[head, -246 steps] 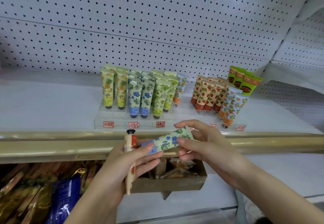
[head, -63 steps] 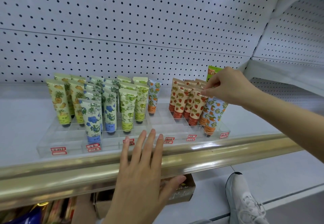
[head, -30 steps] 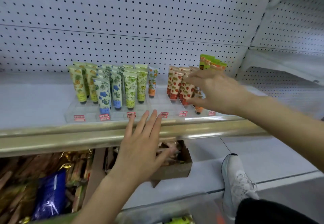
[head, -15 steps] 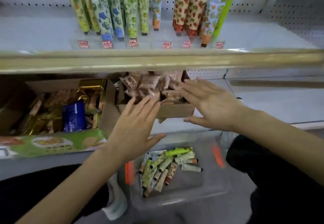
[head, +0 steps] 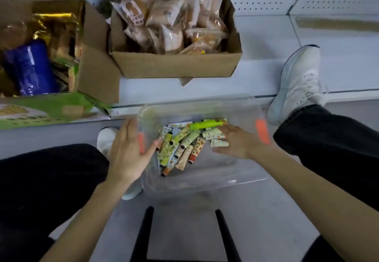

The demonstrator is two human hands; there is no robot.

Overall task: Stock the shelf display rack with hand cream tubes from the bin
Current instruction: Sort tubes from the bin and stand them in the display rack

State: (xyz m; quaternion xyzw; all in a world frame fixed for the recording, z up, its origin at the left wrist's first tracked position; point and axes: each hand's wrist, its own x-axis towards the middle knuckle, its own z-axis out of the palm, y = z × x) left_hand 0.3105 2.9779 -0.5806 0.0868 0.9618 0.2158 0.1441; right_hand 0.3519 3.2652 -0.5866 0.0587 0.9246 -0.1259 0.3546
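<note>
- Now the left hand and right hand have come down from the rack to the clear bin.
- Left hand: open, empty, at the bin's left wall.
- Right hand: fingers spread, touching the hand cream tubes piled inside; none gripped.
- Next pick likely.

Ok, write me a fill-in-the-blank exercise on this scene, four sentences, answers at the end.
1. The hand cream tubes lie in a clear plastic ____.
2. The hand touching the tubes is the person's ____ one.
3. The latch beside that hand is coloured ____.
4. The box holding snack packets is made of ____.

Missing words: bin; right; orange; cardboard.
</note>
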